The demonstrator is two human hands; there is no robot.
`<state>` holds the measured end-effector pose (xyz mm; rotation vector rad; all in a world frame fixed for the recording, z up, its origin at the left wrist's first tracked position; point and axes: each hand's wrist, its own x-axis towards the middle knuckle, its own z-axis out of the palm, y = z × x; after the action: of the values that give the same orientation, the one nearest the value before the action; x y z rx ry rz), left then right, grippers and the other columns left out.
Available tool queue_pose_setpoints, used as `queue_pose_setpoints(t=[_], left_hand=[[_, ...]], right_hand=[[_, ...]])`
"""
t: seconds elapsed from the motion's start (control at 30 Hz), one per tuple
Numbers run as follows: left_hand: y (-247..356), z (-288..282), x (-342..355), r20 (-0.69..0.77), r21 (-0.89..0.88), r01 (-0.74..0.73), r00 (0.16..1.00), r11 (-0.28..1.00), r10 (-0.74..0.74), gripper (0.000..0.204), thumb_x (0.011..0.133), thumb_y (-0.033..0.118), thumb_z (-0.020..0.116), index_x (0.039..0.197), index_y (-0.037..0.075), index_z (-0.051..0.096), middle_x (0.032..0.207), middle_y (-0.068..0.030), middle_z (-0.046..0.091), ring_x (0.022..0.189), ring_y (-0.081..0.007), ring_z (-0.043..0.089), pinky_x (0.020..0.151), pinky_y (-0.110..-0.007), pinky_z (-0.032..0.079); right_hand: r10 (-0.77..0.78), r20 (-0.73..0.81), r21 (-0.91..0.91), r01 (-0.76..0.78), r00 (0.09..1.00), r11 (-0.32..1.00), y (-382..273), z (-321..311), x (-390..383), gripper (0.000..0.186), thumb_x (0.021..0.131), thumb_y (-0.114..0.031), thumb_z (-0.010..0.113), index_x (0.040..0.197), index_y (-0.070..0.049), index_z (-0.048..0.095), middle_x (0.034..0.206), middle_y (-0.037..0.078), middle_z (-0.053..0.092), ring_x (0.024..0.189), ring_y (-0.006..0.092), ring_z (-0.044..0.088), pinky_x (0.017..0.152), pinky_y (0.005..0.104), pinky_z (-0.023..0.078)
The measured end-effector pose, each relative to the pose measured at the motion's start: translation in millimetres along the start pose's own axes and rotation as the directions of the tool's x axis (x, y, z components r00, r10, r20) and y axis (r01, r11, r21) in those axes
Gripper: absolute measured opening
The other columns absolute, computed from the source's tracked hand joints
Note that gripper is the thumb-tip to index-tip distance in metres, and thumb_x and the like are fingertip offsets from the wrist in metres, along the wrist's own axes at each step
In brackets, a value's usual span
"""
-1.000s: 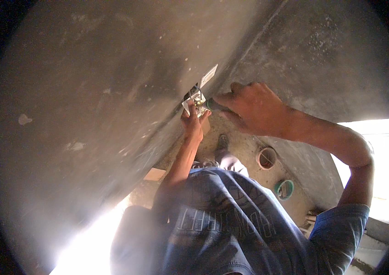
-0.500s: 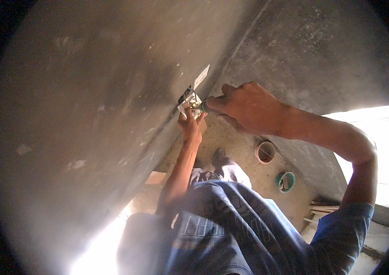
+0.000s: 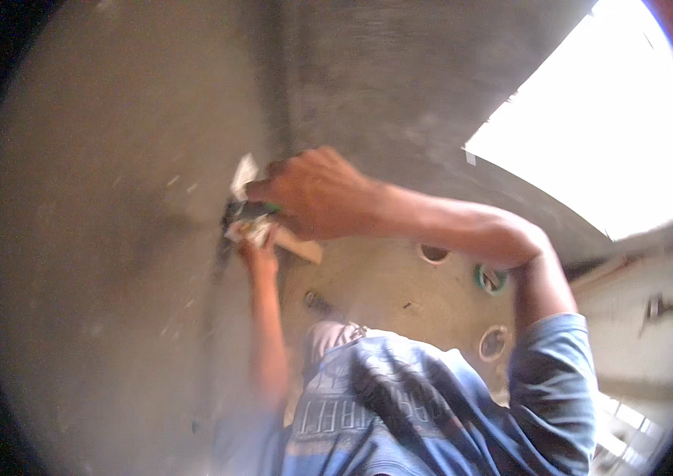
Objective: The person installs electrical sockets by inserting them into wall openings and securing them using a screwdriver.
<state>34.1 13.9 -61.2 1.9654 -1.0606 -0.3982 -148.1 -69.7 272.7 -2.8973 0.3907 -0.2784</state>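
Close to the wall corner, my left hand has its fingers closed on a white electrical fitting, likely a socket or switch, blurred now. The fitting sits just in front of a dark wall box. My right hand grips a screwdriver whose green-marked handle mostly disappears behind the fingers. Its tip points toward the fitting; whether it touches a screw is too smeared to tell. A pale rectangular plate is on the wall just above the box.
A tan block or box lies beyond my left hand. On the floor to the right stand a reddish bucket, a teal bucket and a pale round container. Bright light fills a large opening at upper right.
My view has swung, so the fitting and both hands now appear farther left, and more of the opening and a third round container show. Both hands keep their holds.
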Motion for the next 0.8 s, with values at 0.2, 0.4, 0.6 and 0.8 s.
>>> queue_pose_setpoints(t=[0.2,0.4,0.6,0.8], left_hand=[[16,7,15,-0.054,0.370,-0.176,0.976,0.912,0.211,0.080,0.080,0.031,0.080,0.139,-0.004,0.039,0.131,-0.0264,0.054,0.120,-0.0401,0.053,0.102,-0.048,0.042],[-40,-8,70,-0.024,0.324,-0.846,0.441,0.424,0.897,0.046,0.085,0.016,0.076,0.119,-0.006,0.057,0.122,-0.0250,0.060,0.105,-0.0351,0.062,0.090,-0.043,0.052],[-47,73,42,-0.054,0.225,-0.638,0.746,0.736,0.663,0.066,0.094,0.043,0.051,0.141,0.001,0.034,0.139,-0.0206,0.048,0.107,-0.0398,0.062,0.088,-0.048,0.054],[2,188,-113,0.820,-0.320,0.863,0.459,0.391,-0.342,0.061,0.102,0.049,0.023,0.150,0.011,0.025,0.137,-0.0131,0.054,0.119,-0.0426,0.057,0.096,-0.053,0.050]], right_hand=[[0.457,-0.426,0.737,0.007,0.781,0.676,-17,20,-201,0.046,0.078,-0.029,0.078,0.113,-0.003,0.064,0.099,0.012,0.068,0.092,0.0244,0.068,0.079,0.0361,0.054],[0.848,-0.204,0.951,-0.106,0.490,0.290,-125,106,-349,0.040,0.086,-0.039,0.072,0.096,-0.001,0.064,0.072,0.004,0.060,0.067,0.0123,0.056,0.060,0.0306,0.044],[0.981,-0.167,0.881,0.461,0.100,0.103,-261,167,-517,0.023,0.096,-0.020,0.061,0.113,-0.006,0.056,0.076,0.003,0.062,0.062,0.0083,0.058,0.053,0.0242,0.044],[0.492,-0.471,0.828,-0.560,-0.732,-0.041,-425,183,-635,0.040,0.091,-0.039,0.063,0.108,-0.003,0.058,0.081,0.007,0.063,0.064,0.0193,0.059,0.059,0.0352,0.049]])
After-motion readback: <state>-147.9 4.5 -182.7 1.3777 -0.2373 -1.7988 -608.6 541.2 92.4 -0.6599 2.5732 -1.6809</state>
